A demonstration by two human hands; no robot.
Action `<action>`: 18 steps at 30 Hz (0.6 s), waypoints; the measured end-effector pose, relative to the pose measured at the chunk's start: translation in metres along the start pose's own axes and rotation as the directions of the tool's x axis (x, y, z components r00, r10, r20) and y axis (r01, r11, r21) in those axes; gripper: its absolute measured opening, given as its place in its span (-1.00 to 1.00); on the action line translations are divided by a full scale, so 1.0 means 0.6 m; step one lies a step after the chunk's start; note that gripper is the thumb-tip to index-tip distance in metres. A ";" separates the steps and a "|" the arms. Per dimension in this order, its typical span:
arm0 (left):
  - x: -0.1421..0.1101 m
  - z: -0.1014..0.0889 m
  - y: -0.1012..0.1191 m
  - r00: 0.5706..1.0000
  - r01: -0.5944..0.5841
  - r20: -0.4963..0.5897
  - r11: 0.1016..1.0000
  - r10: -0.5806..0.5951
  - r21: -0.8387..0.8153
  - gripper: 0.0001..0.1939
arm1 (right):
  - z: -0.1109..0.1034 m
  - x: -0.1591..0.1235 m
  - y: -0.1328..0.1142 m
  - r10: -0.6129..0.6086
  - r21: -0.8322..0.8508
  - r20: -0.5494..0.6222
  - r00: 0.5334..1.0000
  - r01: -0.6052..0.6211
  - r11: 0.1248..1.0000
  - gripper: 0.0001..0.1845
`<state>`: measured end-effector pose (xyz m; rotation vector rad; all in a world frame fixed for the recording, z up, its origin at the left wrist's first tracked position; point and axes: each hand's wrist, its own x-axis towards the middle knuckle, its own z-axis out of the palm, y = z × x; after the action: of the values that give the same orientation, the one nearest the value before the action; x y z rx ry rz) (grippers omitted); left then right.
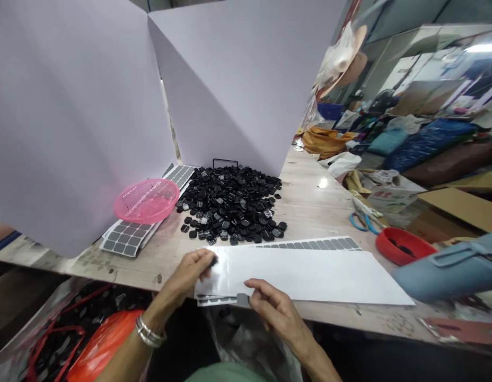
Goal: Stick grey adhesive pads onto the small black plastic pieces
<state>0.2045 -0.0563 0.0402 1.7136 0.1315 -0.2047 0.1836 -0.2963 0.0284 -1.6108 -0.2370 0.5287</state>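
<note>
Between the fingertips of my left hand [194, 267] is a small black plastic piece [213, 260], held over the left end of a white sheet [305, 273]. My right hand [275, 310] is at the sheet's near edge, its thumb and finger at a small grey rounded-square sticker [243, 300]. Grey sticker sheets [317, 244] stick out from under the white sheet at its far side and near left corner. Beyond both hands lies a large heap of black plastic pieces [234, 204], some with pale marks on them.
A pink basket [147, 201] rests on more sticker sheets [124, 240] at the left. Pale panels [230, 79] stand behind the heap. Blue-handled scissors [363, 223], a red bowl [401, 246] and a blue-grey cylindrical object [448, 270] lie right. Bags [106, 339] hang below the table.
</note>
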 end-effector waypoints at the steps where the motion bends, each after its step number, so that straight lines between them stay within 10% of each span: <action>1: -0.012 0.020 0.003 0.993 0.063 0.111 0.981 -0.043 -0.185 -0.62 | 0.005 -0.001 0.002 -0.002 0.047 0.025 1.000 0.001 0.999 -0.57; 4: -0.038 0.071 0.005 0.950 0.220 0.305 0.848 -0.073 -0.482 -0.67 | 0.016 -0.002 0.008 -0.027 0.125 0.061 0.998 0.019 0.992 -0.57; 10: -0.024 0.112 -0.011 0.934 0.333 0.313 0.729 -0.170 -0.598 -0.60 | 0.010 -0.003 0.018 -0.007 0.158 0.035 0.999 0.001 0.987 -0.61; 18: 0.004 0.128 -0.035 0.971 0.213 0.172 0.931 -0.167 -0.297 -0.56 | -0.001 0.013 0.023 0.068 0.142 0.012 0.998 -0.069 0.987 -0.59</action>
<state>0.1980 -0.1290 0.0086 1.3632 0.2124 -0.4287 0.1886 -0.2951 0.0135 -1.4820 -0.1464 0.5909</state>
